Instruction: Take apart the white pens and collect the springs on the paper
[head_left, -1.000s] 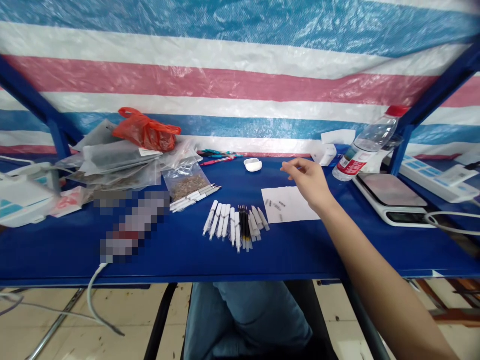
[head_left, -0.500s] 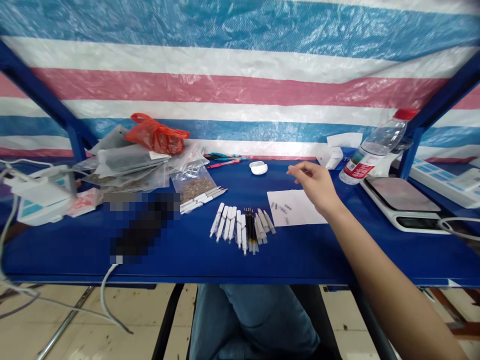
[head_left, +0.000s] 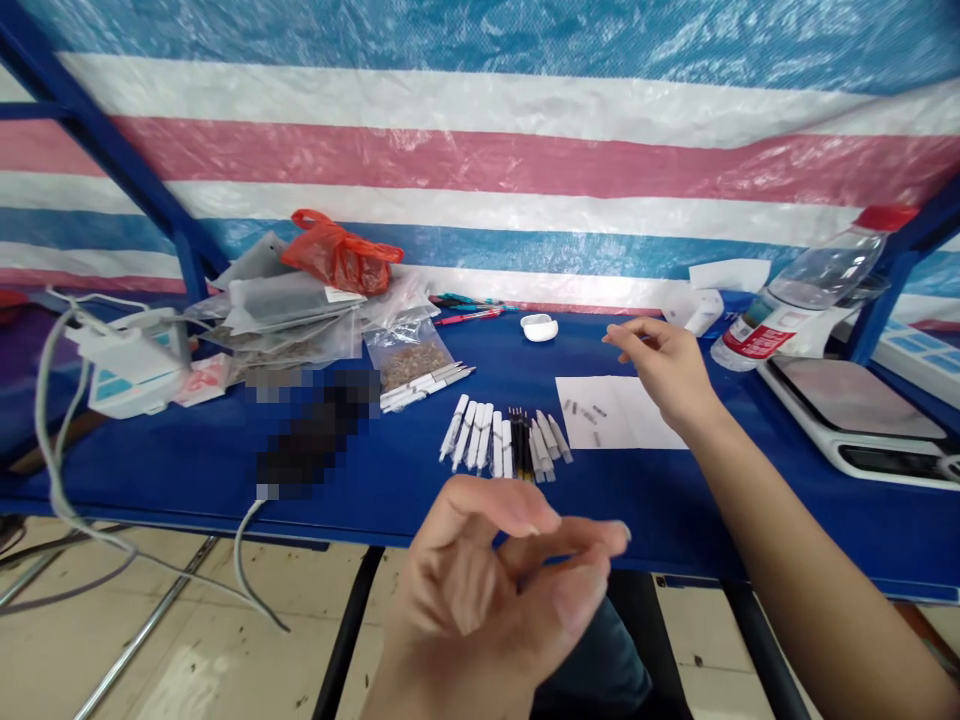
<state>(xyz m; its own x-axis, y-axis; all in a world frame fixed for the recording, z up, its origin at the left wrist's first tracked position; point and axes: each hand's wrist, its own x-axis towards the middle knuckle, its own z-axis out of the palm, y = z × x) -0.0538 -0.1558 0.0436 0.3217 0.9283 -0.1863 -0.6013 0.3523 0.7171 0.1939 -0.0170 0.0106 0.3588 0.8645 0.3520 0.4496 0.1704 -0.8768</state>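
Observation:
My left hand (head_left: 495, 590) is raised in the foreground, near the camera, in front of the table edge. Its fingers are loosely curled and apart, and nothing shows between them. Over the back part of a white paper sheet (head_left: 626, 430) hovers my right hand (head_left: 667, 365), fingers loosely bent and holding nothing visible. Small springs (head_left: 589, 415) lie on the sheet's left part. Left of it are rows of pen parts: white barrels (head_left: 471, 435), dark refills (head_left: 519, 440) and pale tapered tips (head_left: 551, 440). My left hand partly hides their lower ends.
White pens (head_left: 427, 388) lie by a clear bag of small brown parts (head_left: 411, 362). Behind are stacked plastic bags (head_left: 292, 305), a red bag (head_left: 345, 258) and a white earbud case (head_left: 540, 327). A bottle (head_left: 795, 300) and digital scale (head_left: 862, 410) stand at right; a cable (head_left: 240, 560) hangs at left.
My left hand has come into view at the bottom centre. The camera view has shifted slightly, moving the table things rightward in the picture. My right hand stays above the paper.

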